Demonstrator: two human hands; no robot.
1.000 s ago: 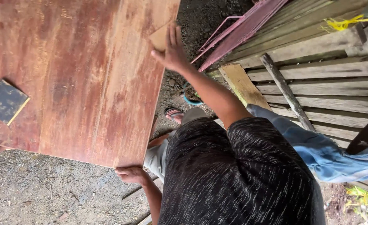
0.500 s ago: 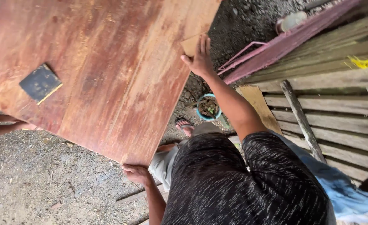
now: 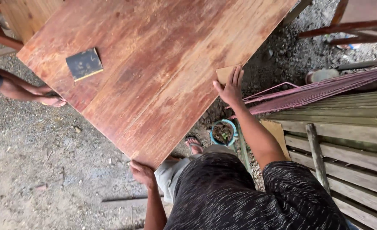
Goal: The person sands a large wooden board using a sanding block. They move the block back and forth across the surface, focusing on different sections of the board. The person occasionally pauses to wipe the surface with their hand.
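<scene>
A large reddish-brown wooden tabletop (image 3: 154,64) fills the upper middle of the head view. My right hand (image 3: 230,87) presses a small tan sheet of sandpaper (image 3: 223,73) flat against the board's right edge. My left hand (image 3: 142,172) grips the near corner of the tabletop from below. A dark square sanding pad (image 3: 84,64) lies loose on the board toward its left side.
Another person's leg and foot (image 3: 47,99) stand at the left by the board's edge. A pink wire rack (image 3: 320,91) and a slatted wooden bench (image 3: 350,140) are on the right. A small blue pot (image 3: 223,133) sits on the gravel beside my sandalled foot (image 3: 193,145).
The view has swung so the tabletop sits more to the right and higher. My right hand stays on the sandpaper at the edge; my left hand keeps hold of the near corner.
</scene>
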